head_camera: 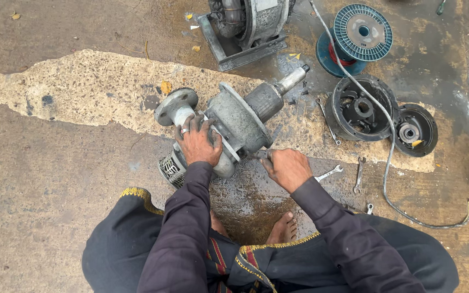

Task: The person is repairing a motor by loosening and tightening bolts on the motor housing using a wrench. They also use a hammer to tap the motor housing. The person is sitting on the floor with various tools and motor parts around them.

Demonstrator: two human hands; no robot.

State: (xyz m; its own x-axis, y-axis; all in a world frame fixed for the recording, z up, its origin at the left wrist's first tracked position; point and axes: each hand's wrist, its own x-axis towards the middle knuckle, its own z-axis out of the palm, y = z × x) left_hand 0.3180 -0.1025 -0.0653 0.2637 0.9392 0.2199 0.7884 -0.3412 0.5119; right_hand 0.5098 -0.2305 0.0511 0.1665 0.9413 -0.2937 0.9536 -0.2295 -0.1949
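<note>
Stained, oily concrete floor (55, 184) carries everything, with a pale rough patch running across its middle. Nearest the person, who sits on the floor in dark robes with bare feet (283, 229) tucked in, a wet rusty smear spreads just ahead of the toes. Above that, the left hand (197, 144) lies flat with fingers spread over the curved grey pipe of a pump body (237, 122), pressing on it with an open grip rather than clasping it. The right hand (286, 168) is closed around a small tool (260, 155) whose tip meets the pump's round flange; the tool's kind cannot be told. The pump lies on its side, its flanged inlet (176, 106) toward the left and its shaft (291, 80) pointing up to the right. Just right of the right hand lie a spanner (329, 173) and a second spanner (359, 174). Farther right sit two round black end covers (362, 108) (414, 130), crossed by a grey cable (386, 163). Toward the far edge stand a teal wire spool (362, 32) and a motor housing (248, 27) on a metal frame.
</note>
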